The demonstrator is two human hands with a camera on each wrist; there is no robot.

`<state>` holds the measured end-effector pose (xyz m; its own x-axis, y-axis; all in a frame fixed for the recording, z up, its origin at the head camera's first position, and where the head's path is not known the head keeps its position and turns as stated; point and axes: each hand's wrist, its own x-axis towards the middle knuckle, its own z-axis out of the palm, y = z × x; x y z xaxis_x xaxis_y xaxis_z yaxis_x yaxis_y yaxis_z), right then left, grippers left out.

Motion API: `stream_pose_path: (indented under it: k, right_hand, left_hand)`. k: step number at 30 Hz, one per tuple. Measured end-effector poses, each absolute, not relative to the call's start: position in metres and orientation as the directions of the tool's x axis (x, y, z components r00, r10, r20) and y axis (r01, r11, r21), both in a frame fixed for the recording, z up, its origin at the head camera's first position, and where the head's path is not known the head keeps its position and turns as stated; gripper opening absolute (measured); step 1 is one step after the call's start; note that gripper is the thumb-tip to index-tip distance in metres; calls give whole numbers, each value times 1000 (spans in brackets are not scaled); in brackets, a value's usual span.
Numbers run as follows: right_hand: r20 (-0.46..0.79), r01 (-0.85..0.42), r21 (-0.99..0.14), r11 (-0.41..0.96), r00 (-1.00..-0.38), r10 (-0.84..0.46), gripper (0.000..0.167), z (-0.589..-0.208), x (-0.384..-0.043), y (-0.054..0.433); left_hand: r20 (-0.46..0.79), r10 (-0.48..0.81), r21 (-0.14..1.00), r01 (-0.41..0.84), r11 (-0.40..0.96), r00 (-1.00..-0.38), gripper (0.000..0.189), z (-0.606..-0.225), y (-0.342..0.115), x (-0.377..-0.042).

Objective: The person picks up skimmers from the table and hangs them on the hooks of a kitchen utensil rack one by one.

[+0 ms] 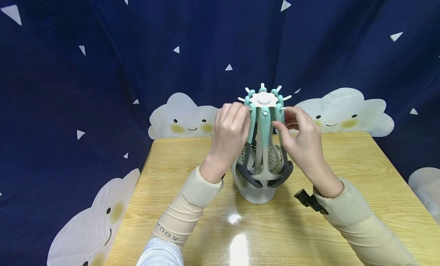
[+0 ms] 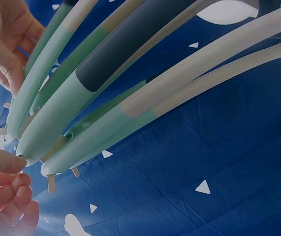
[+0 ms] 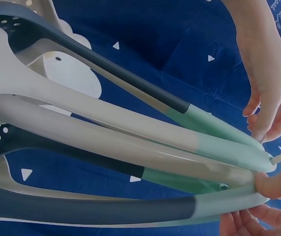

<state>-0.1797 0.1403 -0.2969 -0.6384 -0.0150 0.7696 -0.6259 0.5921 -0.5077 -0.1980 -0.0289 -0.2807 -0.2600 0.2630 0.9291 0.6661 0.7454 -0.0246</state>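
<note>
A white-topped rotating utensil stand (image 1: 264, 99) bears several kitchen utensils hung by mint-green handles. My left hand (image 1: 231, 129) is at the stand's left, its thumb and fingers pinching the handle end of a dark slotted utensil (image 3: 115, 69). On the other side, my right hand (image 1: 304, 138) holds the upper handle of a dark grey utensil (image 3: 106, 210), thumb on one face and fingers behind. Between the hands a beige utensil (image 1: 265, 128) hangs on the front hook. Some of my left fingertips are hidden in the head view.
The stand's round grey base (image 1: 257, 195) sits on a wood-grain table (image 1: 185, 170). White hooks stick out around the top. Behind the table hangs a dark blue curtain (image 1: 206, 37) with white triangles and smiling clouds. A black strap piece (image 1: 309, 201) juts from my right wrist.
</note>
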Motion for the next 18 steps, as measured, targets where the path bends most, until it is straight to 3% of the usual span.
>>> stream_pose_path:
  k: [8,13,18]
  right_hand:
    - [773,-643,-460,612,-629,-81,29,-295,-182,144]
    - [787,-673,-345,654,-587,-189,31,-290,-186,156]
    - [821,-653,-282,702,-543,-175,31,-284,-198,181]
  left_hand:
    - [929,249,4,679,734,-275,10,-281,-29,-199]
    - [923,240,52,718,694,-300,8,-281,-34,-200]
    - [928,215,114,780,615,-306,18,-279,-49,-210]
